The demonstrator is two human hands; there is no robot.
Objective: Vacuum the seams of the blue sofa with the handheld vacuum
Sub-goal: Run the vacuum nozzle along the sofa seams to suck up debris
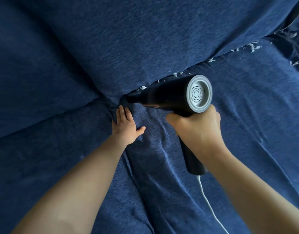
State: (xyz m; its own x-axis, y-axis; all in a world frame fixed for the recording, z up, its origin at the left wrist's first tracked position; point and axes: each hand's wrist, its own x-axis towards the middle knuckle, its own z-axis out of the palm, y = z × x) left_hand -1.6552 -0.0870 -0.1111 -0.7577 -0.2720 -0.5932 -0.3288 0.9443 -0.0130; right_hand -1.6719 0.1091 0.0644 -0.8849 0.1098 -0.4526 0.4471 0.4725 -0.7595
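Note:
The blue sofa (246, 107) fills the view, its back cushion above and its seat below. A black handheld vacuum (164, 97) with a grey vented rear cap points left, and its nozzle is pushed into the seam (192, 68) where the cushions meet. My right hand (196, 127) is shut on the vacuum's handle. Flat on the seat fabric lies my left hand (126, 126), fingers apart, just below the nozzle tip with its fingertips at the seam junction. White scraps of debris (252, 46) dot the seam to the right of the vacuum.
A white cable (209, 205) runs from the bottom of the vacuum handle down across the seat to the lower edge. The seat cover is wrinkled between my arms. A second seam (44, 119) runs off to the left.

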